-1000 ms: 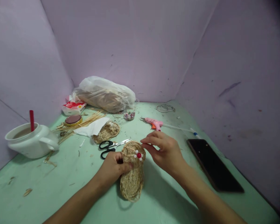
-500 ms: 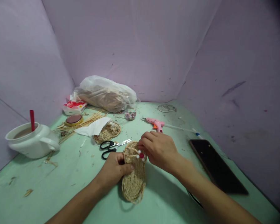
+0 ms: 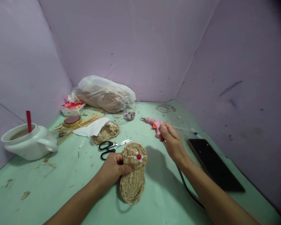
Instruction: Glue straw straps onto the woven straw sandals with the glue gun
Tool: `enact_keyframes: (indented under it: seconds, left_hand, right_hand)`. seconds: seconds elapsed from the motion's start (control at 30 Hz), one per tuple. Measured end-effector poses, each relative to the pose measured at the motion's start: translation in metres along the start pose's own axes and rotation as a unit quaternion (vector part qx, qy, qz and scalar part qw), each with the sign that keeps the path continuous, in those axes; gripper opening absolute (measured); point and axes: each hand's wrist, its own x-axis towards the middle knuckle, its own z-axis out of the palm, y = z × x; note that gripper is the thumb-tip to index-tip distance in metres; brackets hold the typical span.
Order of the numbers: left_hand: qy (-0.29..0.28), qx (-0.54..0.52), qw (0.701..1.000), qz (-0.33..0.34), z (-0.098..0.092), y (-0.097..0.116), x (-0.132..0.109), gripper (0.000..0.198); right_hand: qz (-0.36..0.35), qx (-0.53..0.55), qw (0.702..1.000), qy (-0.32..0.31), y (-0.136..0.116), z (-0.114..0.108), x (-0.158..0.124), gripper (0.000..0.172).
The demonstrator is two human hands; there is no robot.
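My left hand [image 3: 113, 170] is closed on the left edge of a small woven straw sandal [image 3: 132, 175] lying on the green table [image 3: 61, 184]. The sandal's strap carries a flower of white beads with a red centre [image 3: 138, 156]. My right hand [image 3: 173, 143] has reached to the pink glue gun [image 3: 154, 123] behind the sandal. Its fingers curl around the gun's handle, slightly blurred by motion. A dark cord [image 3: 184, 184] runs under my right forearm.
Black scissors [image 3: 110, 147] lie just left of the sandal, a second straw sandal [image 3: 107, 132] under white paper [image 3: 92, 128] behind them. A white pot [image 3: 28, 142] with a red stick stands far left. Straw stalks [image 3: 79, 123], a plastic bag [image 3: 104, 93], a beads jar [image 3: 129, 115] sit behind; a dark phone [image 3: 213, 164] right.
My right hand left the bead flower on the sandal's strap and moved back and right to the pink glue gun. My left hand kept its hold on the sandal.
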Motion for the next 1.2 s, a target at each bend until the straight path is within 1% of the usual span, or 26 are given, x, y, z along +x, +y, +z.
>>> enact_keyframes:
  seconds: [0.07,0.17,0.23,0.27,0.3,0.33,0.4,0.43,0.47,0.5,0.53,0.57,0.6,0.63,0.7,0.73,0.77,0.8,0.83,0.87,0.9,0.93,1.0,1.07,1.13,1.2]
  left_hand:
    - [0.007,-0.007,1.000,-0.005,0.001,0.000,0.000,0.021]
    - [0.012,-0.030,0.999,-0.014,0.002,0.003,0.001,0.023]
    - [0.020,-0.050,0.998,-0.025,0.003,0.005,0.001,0.024]
    - [0.025,-0.058,0.997,-0.032,0.003,0.006,0.001,0.024]
    - [0.029,-0.066,0.997,-0.038,0.003,0.006,0.001,0.025]
    - [0.032,-0.071,0.996,-0.040,0.002,0.007,0.002,0.026]
    - [0.034,-0.065,0.997,-0.034,0.000,0.007,0.003,0.027]
    - [0.034,-0.039,0.998,-0.028,0.000,0.007,0.004,0.027]
    - [0.037,0.002,0.999,-0.024,0.000,0.007,0.004,0.027]
    - [0.041,0.048,0.998,-0.028,0.000,0.007,0.004,0.028]
    - [0.049,0.105,0.993,-0.032,0.000,0.008,0.002,0.029]
    - [0.065,0.175,0.982,-0.026,0.001,0.010,0.000,0.032]
    - [0.089,0.255,0.963,-0.011,0.002,0.012,-0.003,0.035]
    - [0.117,0.339,0.934,0.009,0.002,0.015,-0.007,0.037]
    - [0.170,0.499,0.848,0.046,0.003,0.022,-0.016,0.041]
    - [0.187,0.554,0.810,0.045,0.002,0.026,-0.020,0.042]
    - [0.196,0.585,0.786,0.034,0.000,0.029,-0.023,0.044]
    - [0.197,0.602,0.774,0.018,-0.002,0.031,-0.025,0.045]
    - [0.192,0.609,0.770,0.005,-0.005,0.031,-0.026,0.045]
    - [0.181,0.608,0.773,-0.002,-0.007,0.031,-0.026,0.044]
    - [0.162,0.601,0.783,-0.003,-0.009,0.029,-0.025,0.042]
    - [0.134,0.585,0.800,0.001,-0.010,0.026,-0.023,0.040]
    - [0.062,0.532,0.844,0.022,-0.009,0.018,-0.019,0.034]
    - [-0.007,0.473,0.880,0.031,-0.006,0.012,-0.018,0.031]
    - [-0.043,0.439,0.897,0.024,-0.002,0.010,-0.020,0.032]
    - [-0.055,0.433,0.900,0.012,-0.002,0.015,-0.025,0.034]
  right_hand:
    - [0.023,0.022,0.998,0.051,0.005,-0.013,0.007,0.033]
    - [0.051,0.049,0.991,0.113,0.010,-0.032,0.014,0.040]
    - [0.073,0.075,0.985,0.135,0.011,-0.040,0.013,0.045]
    - [0.082,0.082,0.984,0.136,0.010,-0.041,0.011,0.046]
    - [0.092,0.078,0.985,0.126,0.009,-0.041,0.008,0.045]
    - [0.102,0.064,0.987,0.102,0.008,-0.038,0.004,0.040]
    - [0.115,0.027,0.992,0.034,0.006,-0.028,-0.007,0.016]
    - [0.122,0.013,0.992,-0.003,0.006,-0.022,-0.013,0.011]
    - [0.129,0.006,0.991,-0.038,0.007,-0.015,-0.019,0.021]
    - [0.135,0.005,0.988,-0.070,0.008,-0.008,-0.025,0.027]
    - [0.141,0.003,0.985,-0.099,0.010,-0.002,-0.032,0.027]
    - [0.149,-0.004,0.981,-0.124,0.011,0.003,-0.037,0.024]
    - [0.155,-0.014,0.977,-0.144,0.012,0.006,-0.042,0.021]
    - [0.159,-0.025,0.974,-0.158,0.013,0.008,-0.046,0.019]
    - [0.163,-0.049,0.971,-0.169,0.011,0.006,-0.051,0.016]
    - [0.163,-0.070,0.969,-0.173,0.009,0.004,-0.053,0.016]
    - [0.162,-0.101,0.965,-0.178,0.006,0.002,-0.053,0.018]
    - [0.159,-0.141,0.960,-0.183,0.003,0.000,-0.054,0.022]
    - [0.151,-0.184,0.952,-0.191,0.000,-0.001,-0.054,0.026]
    - [0.139,-0.220,0.944,-0.202,-0.003,-0.002,-0.055,0.030]
    - [0.125,-0.243,0.938,-0.216,-0.005,-0.001,-0.056,0.031]
    - [0.109,-0.246,0.935,-0.231,-0.006,0.001,-0.057,0.028]
    - [0.065,-0.214,0.938,-0.265,-0.006,0.005,-0.060,0.021]
    - [0.026,-0.167,0.946,-0.278,-0.002,0.008,-0.061,0.023]
    - [0.019,-0.148,0.953,-0.266,0.002,0.005,-0.058,0.025]
    - [0.047,-0.178,0.952,-0.243,0.001,-0.004,-0.053,0.022]
